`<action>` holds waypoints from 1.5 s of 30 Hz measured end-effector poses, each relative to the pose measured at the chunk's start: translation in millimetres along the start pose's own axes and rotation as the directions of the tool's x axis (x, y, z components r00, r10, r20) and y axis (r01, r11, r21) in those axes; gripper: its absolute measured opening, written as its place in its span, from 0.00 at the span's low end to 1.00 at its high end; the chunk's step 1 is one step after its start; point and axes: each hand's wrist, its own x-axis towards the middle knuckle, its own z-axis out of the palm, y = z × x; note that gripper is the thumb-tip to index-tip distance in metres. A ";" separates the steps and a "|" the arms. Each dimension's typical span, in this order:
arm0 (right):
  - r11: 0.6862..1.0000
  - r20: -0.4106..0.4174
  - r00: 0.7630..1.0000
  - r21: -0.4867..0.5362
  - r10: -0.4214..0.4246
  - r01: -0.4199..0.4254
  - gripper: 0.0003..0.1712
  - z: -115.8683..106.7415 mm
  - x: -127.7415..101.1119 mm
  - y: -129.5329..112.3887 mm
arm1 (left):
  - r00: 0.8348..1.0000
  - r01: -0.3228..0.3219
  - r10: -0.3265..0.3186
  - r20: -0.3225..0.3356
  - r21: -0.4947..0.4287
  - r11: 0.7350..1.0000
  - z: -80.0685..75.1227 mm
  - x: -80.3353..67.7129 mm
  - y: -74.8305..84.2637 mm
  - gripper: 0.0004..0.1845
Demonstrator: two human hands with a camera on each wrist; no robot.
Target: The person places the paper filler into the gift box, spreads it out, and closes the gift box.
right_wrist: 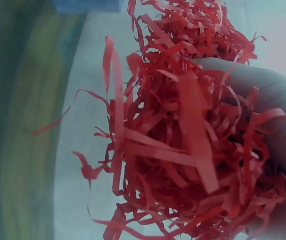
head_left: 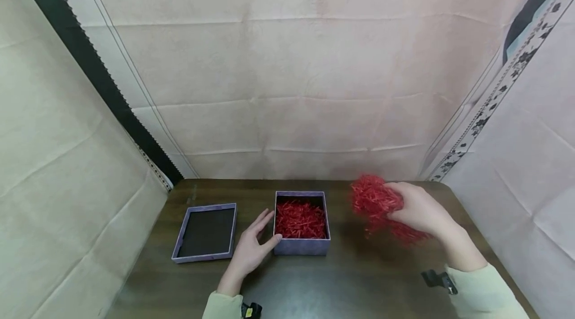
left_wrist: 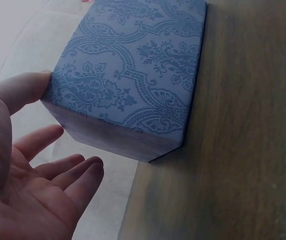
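On the dark wooden table (head_left: 350,284) stands an open square box of lilac patterned card (head_left: 302,246), partly filled with red shredded paper. The left hand (head_left: 251,249) rests against its left wall, fingers straight and spread, thumb at the near corner. Right of the box, the right hand (head_left: 420,209) grips a loose clump of red paper shreds (head_left: 373,199) above the table.

Open left hand (left_wrist: 28,200) with thumb touching a blue damask-patterned box (left_wrist: 133,70), standing on dark wooden table (left_wrist: 242,150)
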 end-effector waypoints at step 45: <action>0.985 0.221 0.960 0.057 -0.169 0.160 0.39 106.9 82.0 -102.2 | 1.000 0.005 -0.005 0.004 0.022 1.000 -2.3 0.6 -2.1 0.35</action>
